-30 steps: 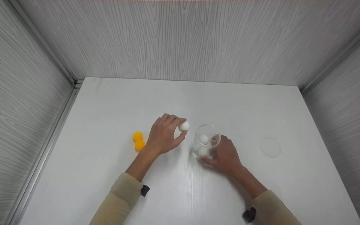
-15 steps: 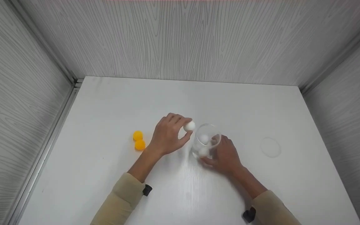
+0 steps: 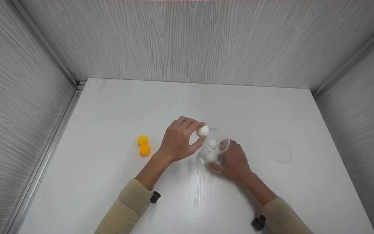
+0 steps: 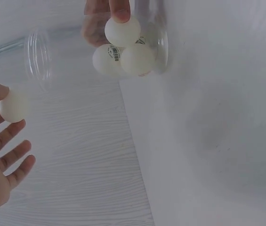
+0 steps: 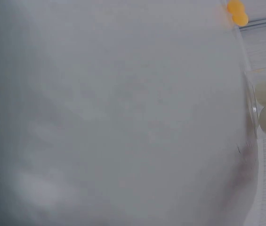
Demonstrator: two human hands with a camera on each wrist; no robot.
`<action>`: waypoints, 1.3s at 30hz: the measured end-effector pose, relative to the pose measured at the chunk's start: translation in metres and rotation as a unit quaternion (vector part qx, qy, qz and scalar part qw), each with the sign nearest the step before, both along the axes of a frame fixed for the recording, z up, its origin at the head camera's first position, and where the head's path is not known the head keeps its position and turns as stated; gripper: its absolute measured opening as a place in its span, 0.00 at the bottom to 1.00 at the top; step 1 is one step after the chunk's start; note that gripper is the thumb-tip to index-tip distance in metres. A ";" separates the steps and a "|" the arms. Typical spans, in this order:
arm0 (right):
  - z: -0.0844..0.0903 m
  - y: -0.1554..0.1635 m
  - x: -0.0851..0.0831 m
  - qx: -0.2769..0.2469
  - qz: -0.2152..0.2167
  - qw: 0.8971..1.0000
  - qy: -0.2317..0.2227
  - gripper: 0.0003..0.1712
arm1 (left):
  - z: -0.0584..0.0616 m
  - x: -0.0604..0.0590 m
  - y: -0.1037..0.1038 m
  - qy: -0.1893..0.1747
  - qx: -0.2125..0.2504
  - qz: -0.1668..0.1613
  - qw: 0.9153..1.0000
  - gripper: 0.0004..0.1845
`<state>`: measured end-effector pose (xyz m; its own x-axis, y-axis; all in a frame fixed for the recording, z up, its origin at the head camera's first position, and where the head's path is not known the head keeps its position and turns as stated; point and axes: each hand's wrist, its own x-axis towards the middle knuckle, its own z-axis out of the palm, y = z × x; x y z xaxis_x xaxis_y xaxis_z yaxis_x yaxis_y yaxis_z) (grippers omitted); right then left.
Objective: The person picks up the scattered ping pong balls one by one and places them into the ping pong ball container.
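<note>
Left hand [image 3: 179,139] had carried white ball [image 3: 202,131] rightward since earlier frames, from beside clear cup [image 3: 213,149] to its near rim. Thumb and fingertips pinched ball, other fingers loosely spread. Right hand [image 3: 234,161] gripped cup from right side, fingers curled round wall, cup standing on white table [image 3: 109,113]. Three white balls [image 4: 123,49] already lay inside cup. Judged mostly done: held ball not yet dropped in; two orange balls [image 3: 144,145] waited on table, well left of cup.
</note>
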<state>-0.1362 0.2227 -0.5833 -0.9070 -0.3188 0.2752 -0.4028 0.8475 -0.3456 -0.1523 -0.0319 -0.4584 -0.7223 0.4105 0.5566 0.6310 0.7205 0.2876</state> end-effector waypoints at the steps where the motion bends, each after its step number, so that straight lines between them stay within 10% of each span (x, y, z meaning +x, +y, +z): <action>1: 0.000 0.000 0.000 0.000 0.001 1.000 0.002 0.48 | 0.001 0.000 0.001 0.002 0.002 -0.003 1.000 0.18; 39: 0.001 0.000 0.001 0.015 0.004 1.000 0.008 0.51 | -0.004 -0.004 0.027 -0.014 0.010 -0.061 0.998 0.16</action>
<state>-0.1347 0.2224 -0.5822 -0.8994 -0.3350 0.2809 -0.4159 0.8536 -0.3138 -0.1563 -0.0045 -0.4621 -0.6831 0.4851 0.5459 0.7051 0.6329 0.3198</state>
